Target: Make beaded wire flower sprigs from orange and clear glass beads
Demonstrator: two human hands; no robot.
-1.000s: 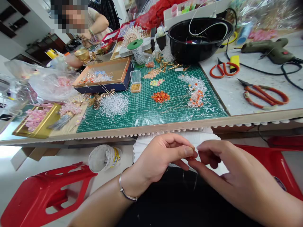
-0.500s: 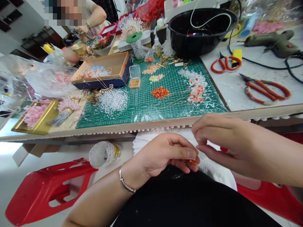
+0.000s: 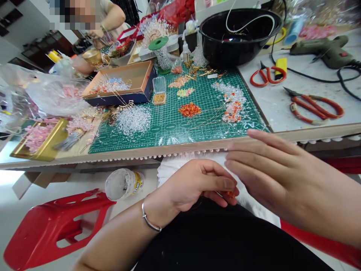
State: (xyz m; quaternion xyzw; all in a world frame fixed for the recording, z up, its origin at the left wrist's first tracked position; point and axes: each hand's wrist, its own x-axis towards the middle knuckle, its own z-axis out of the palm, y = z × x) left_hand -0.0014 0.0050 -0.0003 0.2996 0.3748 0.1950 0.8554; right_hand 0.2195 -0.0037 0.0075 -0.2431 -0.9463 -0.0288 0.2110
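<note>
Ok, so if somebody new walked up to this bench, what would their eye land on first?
Probably the green cutting mat mid-bench, dotted with small bead piles, with a big heap of clear beads on its left and a black bowl beyond its far edge. Orange-handled shears stand out on the white bench top at right. Nearest the camera, the left hand pinches a small orange beaded piece, and the open right hand hovers by the bench edge.

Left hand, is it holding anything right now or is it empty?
Holding something: the left hand is curled, and a small orange beaded piece shows at its fingertips, gripped between thumb and fingers.
</note>
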